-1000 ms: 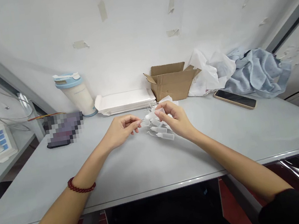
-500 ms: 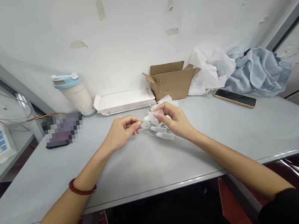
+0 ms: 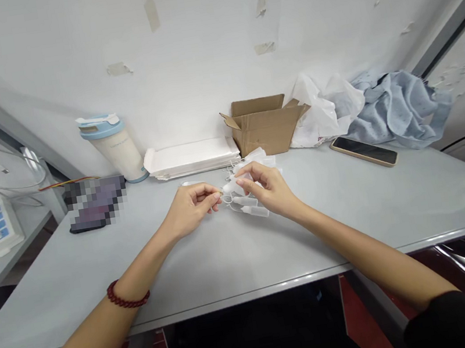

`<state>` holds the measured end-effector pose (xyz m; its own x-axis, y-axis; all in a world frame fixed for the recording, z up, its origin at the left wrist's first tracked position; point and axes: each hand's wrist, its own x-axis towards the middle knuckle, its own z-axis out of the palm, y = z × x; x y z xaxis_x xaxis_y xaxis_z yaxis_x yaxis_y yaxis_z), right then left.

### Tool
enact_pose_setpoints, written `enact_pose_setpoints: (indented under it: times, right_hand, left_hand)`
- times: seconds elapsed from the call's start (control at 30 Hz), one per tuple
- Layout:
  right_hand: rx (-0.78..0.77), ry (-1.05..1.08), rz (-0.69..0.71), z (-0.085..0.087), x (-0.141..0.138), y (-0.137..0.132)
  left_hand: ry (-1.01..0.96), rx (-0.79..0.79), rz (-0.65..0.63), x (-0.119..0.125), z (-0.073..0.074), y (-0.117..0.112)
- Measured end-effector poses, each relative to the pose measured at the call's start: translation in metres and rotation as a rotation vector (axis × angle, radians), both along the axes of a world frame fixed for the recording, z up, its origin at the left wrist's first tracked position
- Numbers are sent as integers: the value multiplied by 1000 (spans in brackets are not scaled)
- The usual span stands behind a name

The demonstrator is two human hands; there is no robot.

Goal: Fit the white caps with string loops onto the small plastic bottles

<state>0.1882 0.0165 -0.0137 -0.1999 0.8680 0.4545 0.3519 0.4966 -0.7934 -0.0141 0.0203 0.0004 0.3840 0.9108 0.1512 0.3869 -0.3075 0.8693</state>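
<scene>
Over the grey tabletop, my right hand is closed, with thumb and forefinger around a small translucent squeeze bottle. The bottle's narrow tip points left, toward my other hand. There my left hand pinches a tiny thing right at that tip; the fingers hide most of it and I cannot make out what it is. Below the held bottle lie more translucent squeeze bottles, with thin pale loops at their nozzle ends. Several others are heaped behind my right hand, partly covered by it.
Along the wall stand a cream tumbler with a blue lid, a stack of flat white boxes, an open cardboard box, a white plastic bag and bunched blue cloth. Phones lie right and left.
My left fingertips and the bottle's tip look slightly closer together. Both hands otherwise keep their grip, and the whole view has shifted a little.
</scene>
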Motion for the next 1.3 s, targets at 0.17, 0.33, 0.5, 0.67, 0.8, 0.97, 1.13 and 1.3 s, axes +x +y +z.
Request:
enact_pose_setpoints:
  times: [0.17,0.33,0.5,0.67,0.8,0.97,1.13,1.3]
  right_hand:
    - [10,-11,9,0,1,0]
    - [32,-24,7,6,1,-3]
    - [2,104,39,8,3,-2]
    - [-35,163,15,5,5,1]
    - [-60,178,24,4,4,1]
    - [-104,139,31,2,1,0]
    - [-130,108,36,-1,0,1]
    - [-150,107,50,-3,-1,2]
  left_hand:
    - [12,2,-5,0,0,-1]
    - [-18,-15,-30,0,0,1]
    - [-117,-45,-43,-3,-1,5]
    - [-178,-101,-2,-7,-2,9]
    - [-150,-110,-35,-6,-1,7]
    - [-120,-55,-31,-2,0,2]
    - [-114,-65,-4,0,-1,0]
    - [-119,-63,-4,1,-2,0]
